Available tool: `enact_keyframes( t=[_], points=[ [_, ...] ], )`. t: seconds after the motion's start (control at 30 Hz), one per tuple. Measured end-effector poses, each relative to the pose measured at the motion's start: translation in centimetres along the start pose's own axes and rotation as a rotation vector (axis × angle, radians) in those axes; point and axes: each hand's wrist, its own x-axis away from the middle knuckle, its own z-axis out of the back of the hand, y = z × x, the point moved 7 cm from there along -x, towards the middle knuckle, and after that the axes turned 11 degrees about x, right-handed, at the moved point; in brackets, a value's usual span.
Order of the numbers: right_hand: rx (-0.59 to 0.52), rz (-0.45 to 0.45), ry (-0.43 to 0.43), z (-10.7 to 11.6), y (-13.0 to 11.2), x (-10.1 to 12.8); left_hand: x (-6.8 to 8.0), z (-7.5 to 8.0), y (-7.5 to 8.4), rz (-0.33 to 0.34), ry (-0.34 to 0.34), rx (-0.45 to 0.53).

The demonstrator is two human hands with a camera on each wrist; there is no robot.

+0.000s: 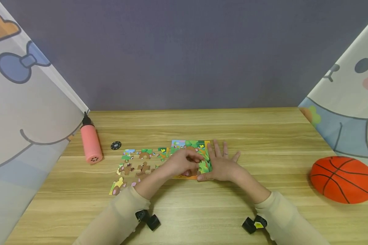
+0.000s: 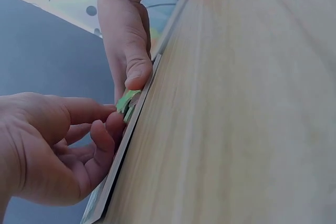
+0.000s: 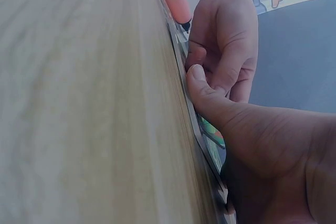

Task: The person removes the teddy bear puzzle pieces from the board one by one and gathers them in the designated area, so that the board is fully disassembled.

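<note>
A jigsaw puzzle board (image 1: 178, 143) with a bright picture lies flat in the middle of the table. My left hand (image 1: 184, 161) reaches over it, pinching a green puzzle piece (image 2: 126, 100) between thumb and finger. That piece is tilted up from the board at its right side. My right hand (image 1: 223, 167) lies palm down across the board's right edge, fingers spread and straight. In the left wrist view, the right thumb (image 2: 138, 72) touches the board close to the green piece. Part of the picture is hidden beneath both hands.
Several loose puzzle pieces (image 1: 143, 168) lie left of the board, partly under the left forearm. Farther left are a black round chip (image 1: 116, 145) and a pink pump (image 1: 91, 143) with a black nozzle. A flattened orange basketball (image 1: 343, 179) sits at the right.
</note>
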Motion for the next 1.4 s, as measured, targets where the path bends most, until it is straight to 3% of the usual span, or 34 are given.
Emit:
enact_keyframes(
  t=[0.63, 1.03, 1.4],
  points=[
    [-0.016, 0.019, -0.007, 0.0, -0.2, 0.1, 0.1, 0.5, -0.3, 0.021, 0.053, 0.083],
    [-0.012, 0.012, -0.011, -0.2, -0.1, 0.1, 0.2, 0.3, -0.2, 0.004, 0.036, 0.113],
    [0.008, -0.006, -0.010, 0.0, 0.1, 0.0, 1.2, 2.2, -0.5, -0.009, 0.039, 0.168]
  ],
)
